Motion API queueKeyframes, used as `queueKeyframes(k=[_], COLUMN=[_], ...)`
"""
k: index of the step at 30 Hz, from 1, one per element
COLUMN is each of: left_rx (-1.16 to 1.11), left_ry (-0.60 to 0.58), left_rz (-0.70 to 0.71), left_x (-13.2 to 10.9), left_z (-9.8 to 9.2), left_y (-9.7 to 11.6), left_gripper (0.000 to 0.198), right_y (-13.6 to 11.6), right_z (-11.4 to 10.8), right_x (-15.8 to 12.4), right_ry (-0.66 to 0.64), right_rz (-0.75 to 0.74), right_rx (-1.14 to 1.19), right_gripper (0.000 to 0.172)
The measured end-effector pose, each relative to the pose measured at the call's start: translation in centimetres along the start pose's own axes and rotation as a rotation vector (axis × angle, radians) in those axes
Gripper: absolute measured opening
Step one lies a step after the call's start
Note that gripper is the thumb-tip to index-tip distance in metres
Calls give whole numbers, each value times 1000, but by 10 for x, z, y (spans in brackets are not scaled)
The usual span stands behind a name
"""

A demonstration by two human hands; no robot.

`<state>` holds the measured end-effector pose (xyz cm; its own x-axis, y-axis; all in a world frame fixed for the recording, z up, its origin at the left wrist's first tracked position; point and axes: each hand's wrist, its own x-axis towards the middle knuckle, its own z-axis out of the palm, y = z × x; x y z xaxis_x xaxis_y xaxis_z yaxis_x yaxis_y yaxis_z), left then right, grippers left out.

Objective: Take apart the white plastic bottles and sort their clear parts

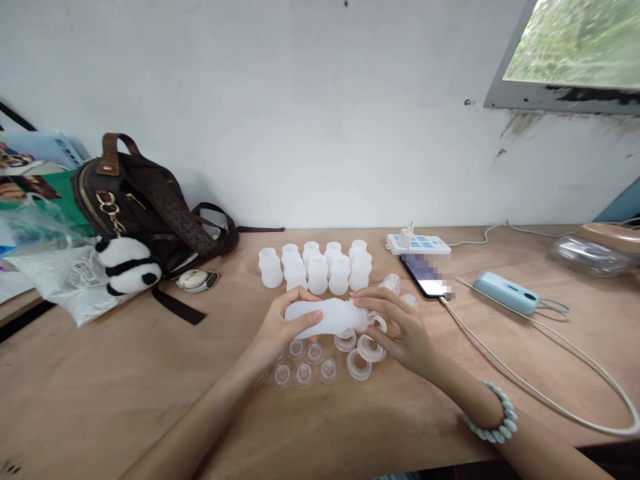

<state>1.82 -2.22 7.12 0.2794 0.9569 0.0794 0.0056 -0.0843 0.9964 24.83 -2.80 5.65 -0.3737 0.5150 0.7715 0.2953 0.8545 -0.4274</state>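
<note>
My left hand [280, 325] is wrapped round the body of a translucent white baby bottle [327, 316], which lies sideways in the air above the table. At its threaded right end, the thumb and fingers of my right hand [400, 328] close round the neck. Whether a collar sits there is partly hidden by the fingers. Under the bottle lie several clear bottle nipples [303, 375] in rows and several translucent screw rings [359, 365]. Behind stand several white bottle bodies [317, 273] upright. Clear domed caps [392, 283] are beyond my right hand.
To the left are a brown backpack [145, 193] with a panda plush [127, 265], a plastic bag [60, 280] and a small beige device [197, 280]. On the right lie a power strip [425, 245], a phone [425, 275], a blue power bank [506, 292], a white cable [525, 385] and a clear container [595, 255].
</note>
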Motion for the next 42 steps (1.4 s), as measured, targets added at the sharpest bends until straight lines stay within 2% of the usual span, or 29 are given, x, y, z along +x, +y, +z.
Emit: queueKeyframes(k=[3, 7, 9, 12, 17, 21, 24, 28, 32, 35, 37, 40, 42], left_rx=[202, 551, 713, 804, 819, 715, 641, 574, 503, 416, 348, 264, 238], left_ry=[55, 54, 32, 44, 21, 110, 149, 98, 64, 66, 73, 100, 129], left_rz=[182, 686, 899, 991, 986, 892, 846, 803, 701, 536, 410, 282, 253], left_x=[-2, -7, -9, -10, -9, -7, -4, -4, -5, -5, -3, 0, 1], left_z=[-1, -1, 0, 1, 1, -2, -5, -6, -5, -5, -4, -4, -4], left_y=[-1, -5, -7, -10, -9, -8, -8, -8, -5, -5, -4, -4, -3], left_gripper=[30, 30, 34, 37, 36, 32, 32, 32, 30, 29, 30, 31, 31], right_y=[1, 4, 6, 9, 10, 3, -1, 0, 4, 5, 5, 5, 5], right_z=[-1, -1, 1, 2, 2, -1, -2, -4, -6, -5, -4, -4, -4], right_x=[-2, -5, -6, -7, -6, -1, 3, 6, 7, 6, 4, 3, 2], right_ry=[-19, -49, -69, -68, -143, -230, -270, -289, -180, -40, 38, 93, 93], right_rz=[120, 343, 435, 494, 610, 604, 623, 644, 596, 555, 523, 476, 462], right_rx=[-21, 6, 66, 152, 282, 434, 496, 454, 318, 301, 332, 357, 362], right_gripper=[34, 26, 30, 39, 61, 72, 66, 58, 50, 33, 28, 23, 23])
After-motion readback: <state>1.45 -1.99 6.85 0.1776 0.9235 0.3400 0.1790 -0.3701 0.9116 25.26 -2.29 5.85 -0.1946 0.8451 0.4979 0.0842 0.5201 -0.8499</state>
